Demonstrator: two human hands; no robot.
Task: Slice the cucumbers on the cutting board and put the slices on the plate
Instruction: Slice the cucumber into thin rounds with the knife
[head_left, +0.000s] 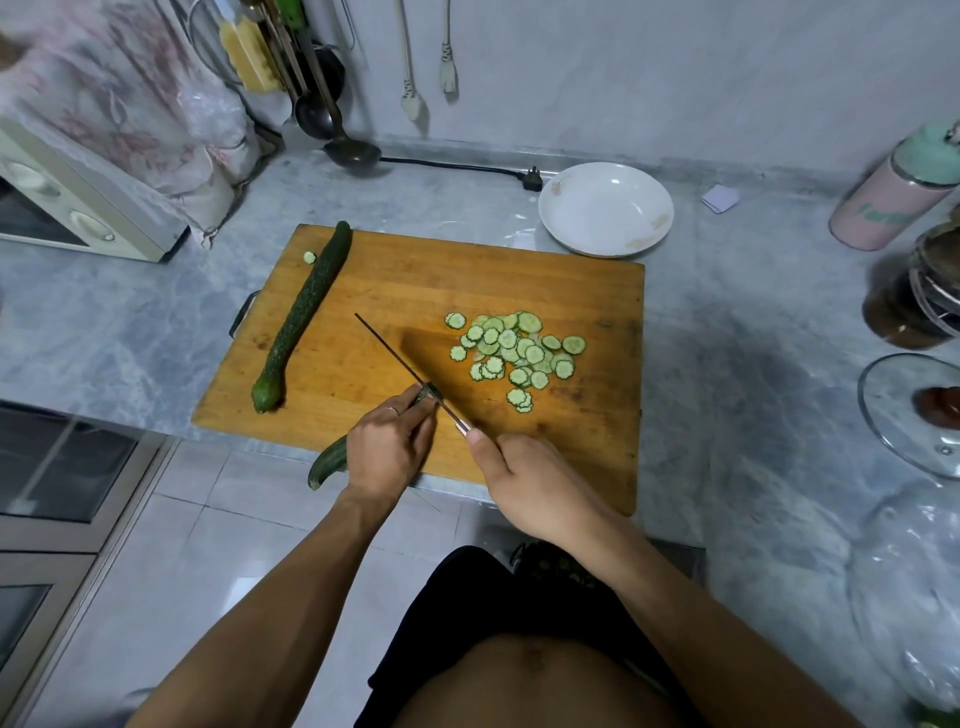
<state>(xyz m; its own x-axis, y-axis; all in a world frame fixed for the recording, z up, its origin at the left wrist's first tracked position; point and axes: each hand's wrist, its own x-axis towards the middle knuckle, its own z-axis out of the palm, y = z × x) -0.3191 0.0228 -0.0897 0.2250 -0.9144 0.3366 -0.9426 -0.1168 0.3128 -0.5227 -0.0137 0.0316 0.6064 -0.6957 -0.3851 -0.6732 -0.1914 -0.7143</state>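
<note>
Head view: plate (605, 209) empty; L hand (387, 451) fingers pinch cucumber (327, 464), R hand (530, 483) grips knife (410, 371).

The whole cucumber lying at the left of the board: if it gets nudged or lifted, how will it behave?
The whole cucumber is round and long, so a sideways nudge would probably roll it across the cutting board. It looks stiff and should lift without drooping. Its bumpy skin likely gives fair grip, unless it is wet.

My left hand (387, 449) curls round the cucumber, fingertips tucked against the blade. My right hand (524, 483) grips the knife handle, both forearms reaching forward.
</note>
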